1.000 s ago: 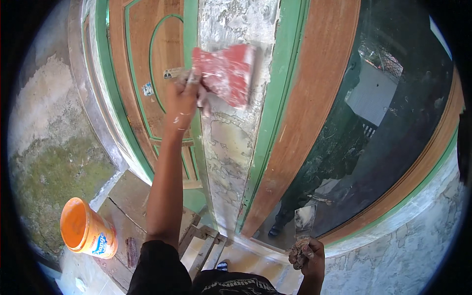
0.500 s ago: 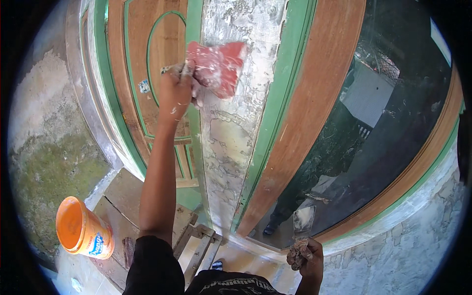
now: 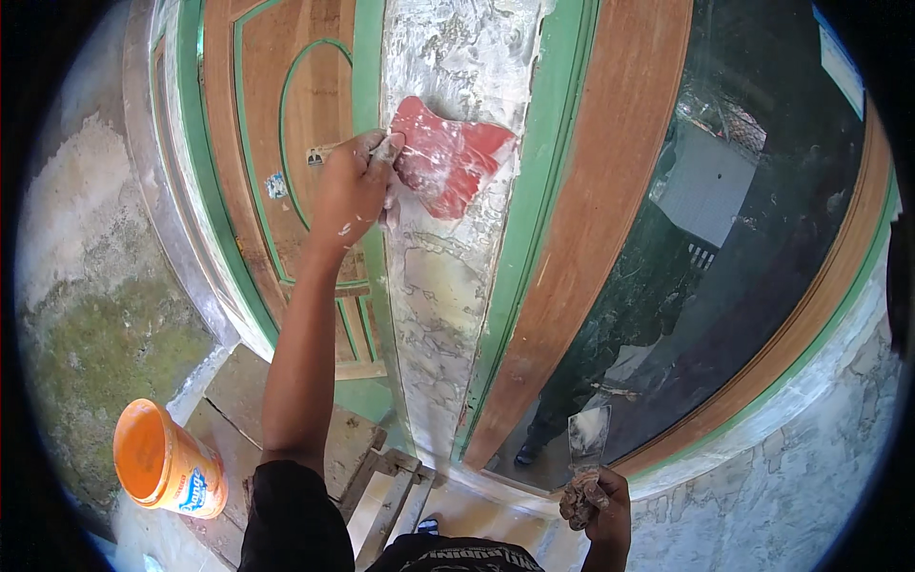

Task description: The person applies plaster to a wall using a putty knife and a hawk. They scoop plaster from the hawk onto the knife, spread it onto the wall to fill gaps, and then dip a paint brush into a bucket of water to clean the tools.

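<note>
My left hand reaches up and grips a red plastic putty spreader by its left edge. The blade, smeared with white putty, lies against a plastered wall strip between green frames. White putty streaks cover the upper part of the strip; grey, patchy plaster shows lower down. At the lower right, away from the wall strip, my right hand is closed on the handle of a putty knife. Its blade points upward and carries a patch of white putty. My right fingers are caked with putty.
An orange bucket stands at the lower left on a wooden plank platform. Beside my left forearm is a brown door panel with green trim. Dark window glass in a wooden frame fills the right side, above a grey wall.
My left hand has moved the spreader down and to the right across the wall strip, turning its blade. My right hand still holds the putty knife low. The view has shifted slightly.
</note>
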